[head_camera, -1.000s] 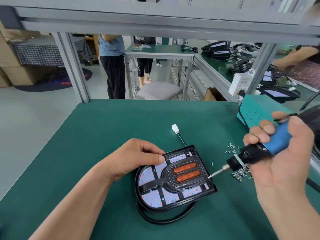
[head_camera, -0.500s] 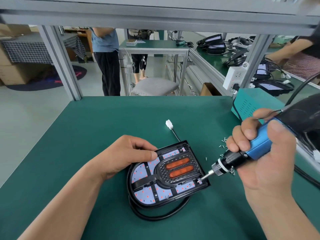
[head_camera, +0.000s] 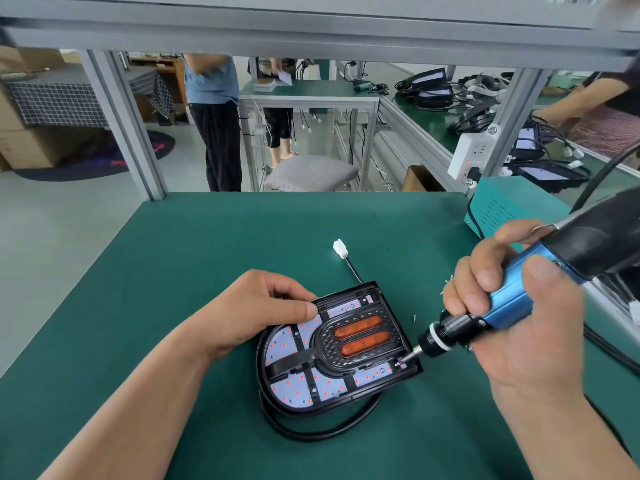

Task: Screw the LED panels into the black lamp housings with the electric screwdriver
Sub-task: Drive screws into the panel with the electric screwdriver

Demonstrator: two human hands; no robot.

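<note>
On the bench, left hand holds lamp housing; right hand grips electric screwdriver.

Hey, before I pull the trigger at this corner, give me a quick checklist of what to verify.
1. Left hand holding the lamp housing steady: ok.
2. Right hand wrapped around the electric screwdriver: ok.
3. Bit at the LED panel's near right corner: ok.
4. Screw seated under the bit: cannot tell, too small.
5. Black cable clear of the bit: ok.
</note>
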